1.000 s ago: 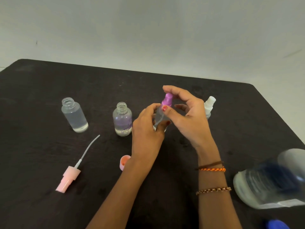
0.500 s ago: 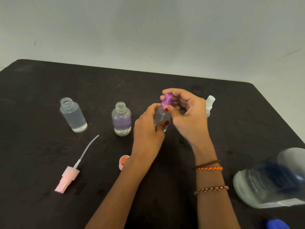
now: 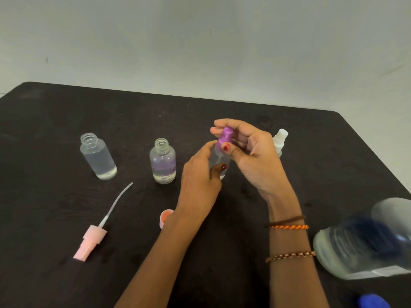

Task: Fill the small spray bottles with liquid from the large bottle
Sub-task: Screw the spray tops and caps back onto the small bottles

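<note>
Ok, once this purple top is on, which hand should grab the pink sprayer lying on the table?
Probably the left hand. The pink sprayer lies on its side of the table, nearer the left forearm. The right hand pinches the purple top and would have to cross over.

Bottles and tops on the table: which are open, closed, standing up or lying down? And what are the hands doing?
Tall small bottle: upright, open, holds clear liquid.
Purple-label bottle: upright, open.
Held bottle: gripped by left hand.
Purple top: on held bottle, pinched by right hand.
White-topped bottle: upright, capped.
Pink sprayer: off, lying flat.
Pink cap: lying loose.
Large bottle: lying down, blurry.
</note>
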